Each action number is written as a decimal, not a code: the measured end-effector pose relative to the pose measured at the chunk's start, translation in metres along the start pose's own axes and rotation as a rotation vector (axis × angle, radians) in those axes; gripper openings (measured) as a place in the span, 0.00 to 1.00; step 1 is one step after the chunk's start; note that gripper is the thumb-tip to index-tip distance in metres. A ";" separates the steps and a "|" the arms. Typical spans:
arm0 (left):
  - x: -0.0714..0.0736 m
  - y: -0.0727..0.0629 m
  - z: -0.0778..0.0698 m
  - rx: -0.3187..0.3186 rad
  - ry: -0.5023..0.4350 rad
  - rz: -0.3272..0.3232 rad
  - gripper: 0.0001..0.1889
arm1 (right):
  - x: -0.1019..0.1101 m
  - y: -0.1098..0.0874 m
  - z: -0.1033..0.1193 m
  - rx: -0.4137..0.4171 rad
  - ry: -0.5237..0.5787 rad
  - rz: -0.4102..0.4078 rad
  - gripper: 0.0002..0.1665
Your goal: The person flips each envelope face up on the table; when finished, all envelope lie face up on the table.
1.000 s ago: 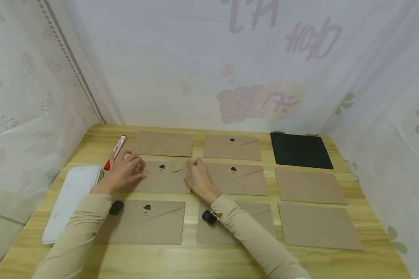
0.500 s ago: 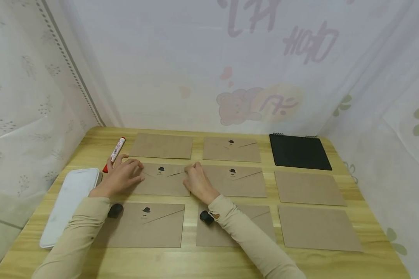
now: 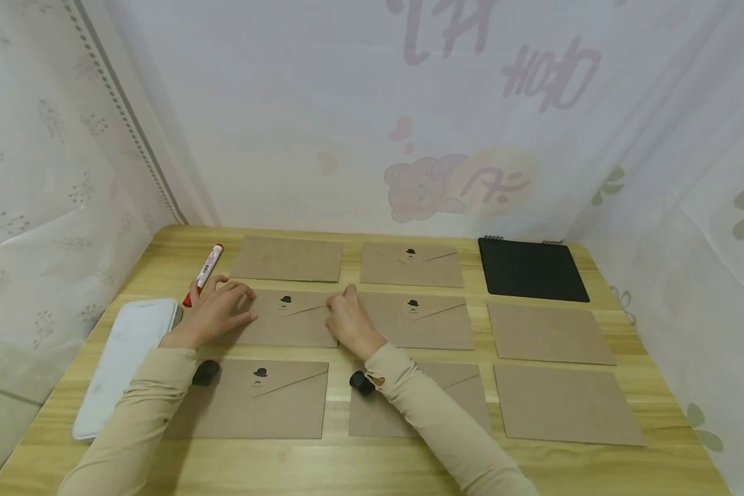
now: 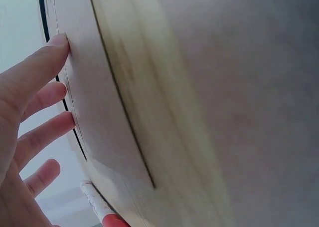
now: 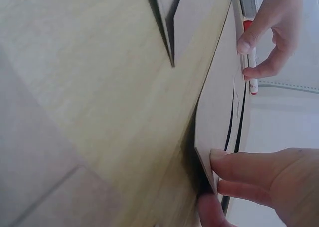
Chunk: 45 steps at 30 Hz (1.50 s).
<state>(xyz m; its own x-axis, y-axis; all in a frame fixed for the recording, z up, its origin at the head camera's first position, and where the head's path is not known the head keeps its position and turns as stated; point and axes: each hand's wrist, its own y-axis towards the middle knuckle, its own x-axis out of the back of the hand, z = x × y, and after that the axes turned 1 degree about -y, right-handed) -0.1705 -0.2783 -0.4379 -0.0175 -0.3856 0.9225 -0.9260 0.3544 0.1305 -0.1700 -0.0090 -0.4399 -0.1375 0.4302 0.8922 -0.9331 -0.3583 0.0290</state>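
A brown kraft envelope [image 3: 297,329] with a printed bowler hat and moustache lies at the middle left of the rows in the head view. My right hand [image 3: 355,327] pinches its right edge; in the right wrist view the thumb and fingers meet at the corner of the envelope [image 5: 214,107], which is raised a little off the wood. At the other end, my left hand [image 3: 213,317] is spread. Its fingertips [image 4: 61,40] rest along the envelope's left end in the left wrist view. A slanting flap line runs across the envelope's right half.
Several other envelopes lie in rows, such as one at the front left [image 3: 285,413] and a plain one [image 3: 552,334]. A red-and-white marker [image 3: 211,262] and a white case [image 3: 120,365] sit left. A black spiral notebook [image 3: 533,272] lies back right.
The flap's left line on the envelope between my hands no longer shows, and the line on its right now reads longer. Both hands stay nearly in place.
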 end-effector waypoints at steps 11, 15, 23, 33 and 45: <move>0.002 -0.003 0.001 0.013 -0.024 0.020 0.17 | 0.000 0.001 0.006 -0.032 -0.037 0.031 0.10; 0.002 -0.003 -0.001 0.011 -0.024 0.027 0.17 | 0.000 0.000 0.006 -0.025 -0.053 0.028 0.08; 0.007 0.009 -0.010 0.068 -0.020 0.064 0.20 | 0.005 0.003 0.000 -0.037 -0.065 0.004 0.12; 0.023 0.017 -0.020 0.105 -0.058 0.044 0.29 | 0.034 -0.009 -0.024 -0.026 0.134 -0.075 0.18; 0.003 0.063 -0.044 0.021 -0.058 0.055 0.09 | 0.052 -0.031 -0.054 -0.004 0.229 -0.060 0.18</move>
<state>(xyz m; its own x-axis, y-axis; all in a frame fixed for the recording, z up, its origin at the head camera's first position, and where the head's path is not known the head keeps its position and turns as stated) -0.2125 -0.2193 -0.4107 -0.0900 -0.4151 0.9053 -0.9307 0.3586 0.0719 -0.1666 0.0690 -0.4188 -0.1533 0.6277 0.7632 -0.9431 -0.3235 0.0767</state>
